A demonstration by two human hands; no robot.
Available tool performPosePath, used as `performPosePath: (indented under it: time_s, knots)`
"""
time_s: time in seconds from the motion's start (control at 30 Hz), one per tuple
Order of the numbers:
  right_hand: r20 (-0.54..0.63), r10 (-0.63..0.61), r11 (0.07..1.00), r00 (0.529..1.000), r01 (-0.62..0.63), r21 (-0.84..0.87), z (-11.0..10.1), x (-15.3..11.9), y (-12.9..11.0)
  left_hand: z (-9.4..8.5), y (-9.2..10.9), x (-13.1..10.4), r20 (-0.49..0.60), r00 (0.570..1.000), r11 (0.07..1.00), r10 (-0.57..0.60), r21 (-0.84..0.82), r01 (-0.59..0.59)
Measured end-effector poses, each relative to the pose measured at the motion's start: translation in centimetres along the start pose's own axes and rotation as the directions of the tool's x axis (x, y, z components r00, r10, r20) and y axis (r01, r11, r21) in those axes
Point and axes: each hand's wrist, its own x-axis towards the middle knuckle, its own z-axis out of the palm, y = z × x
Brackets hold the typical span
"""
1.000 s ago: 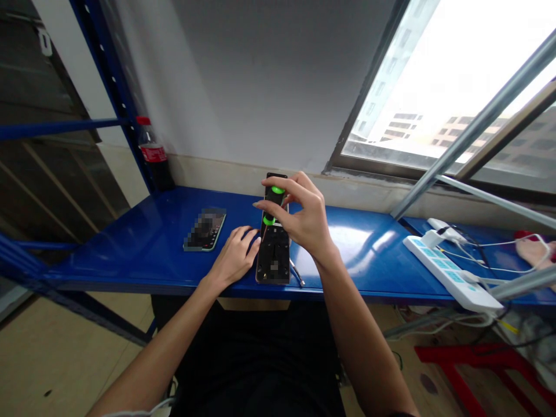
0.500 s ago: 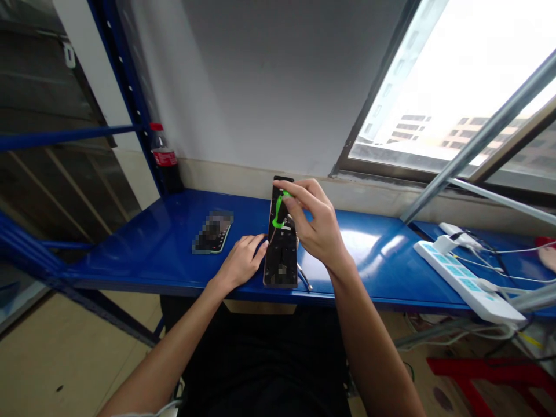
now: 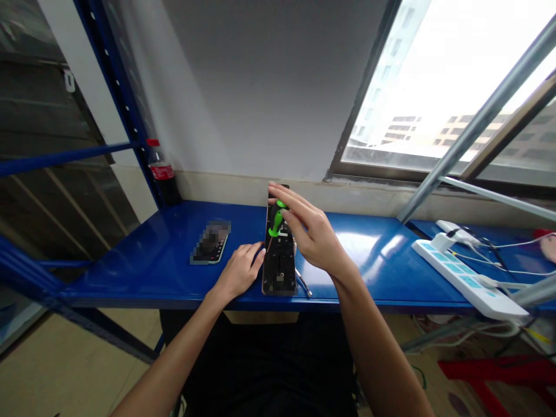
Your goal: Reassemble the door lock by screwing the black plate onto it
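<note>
A long black device with its inner parts showing lies on the blue table near the front edge. My right hand is closed on a green and black screwdriver, which stands over the device's upper half; its tip is too small to make out. Resting on the table, my left hand touches the device's left edge, fingers close together, and what lies under them is hidden. A thin metal tool lies just right of the device.
A phone lies on the table at the left. Behind it stands a cola bottle by the blue frame. At the right are a white power strip, cables and part of another person's hand.
The camera view has shifted slightly, so the scene sits a little lower. My right hand's fingers are straighter over the screwdriver's top. My left hand stays by the device.
</note>
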Motion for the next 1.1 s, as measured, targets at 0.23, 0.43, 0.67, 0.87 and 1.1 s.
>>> performPosePath:
  time_s: [0.23,0.43,0.67,0.87,1.1]
  knots:
    - [-0.178,0.008,0.990,0.984,-0.033,-0.137,1.1,0.1,0.1,0.1,-0.1,0.0,-0.017,1.000,1.000,0.012,0.001,-0.012]
    - [-0.006,0.013,1.000,1.000,-0.013,0.019,0.9,0.3,-0.1,0.1,-0.2,0.0,-0.011,1.000,1.000,0.010,-0.011,-0.010]
    - [-0.217,0.032,0.993,0.976,-0.056,-0.106,0.7,0.0,0.2,-0.1,0.2,-0.1,-0.002,1.000,1.000,0.009,-0.017,-0.010]
    - [-0.070,0.063,0.997,0.996,-0.060,0.040,-0.1,-0.5,0.5,-0.5,0.6,-0.3,0.009,1.000,1.000,0.006,-0.002,-0.006]
    - [-0.203,0.024,0.979,0.979,-0.064,-0.194,-0.3,-0.5,0.0,-0.3,0.5,-0.2,0.012,1.000,1.000,0.002,0.014,-0.002]
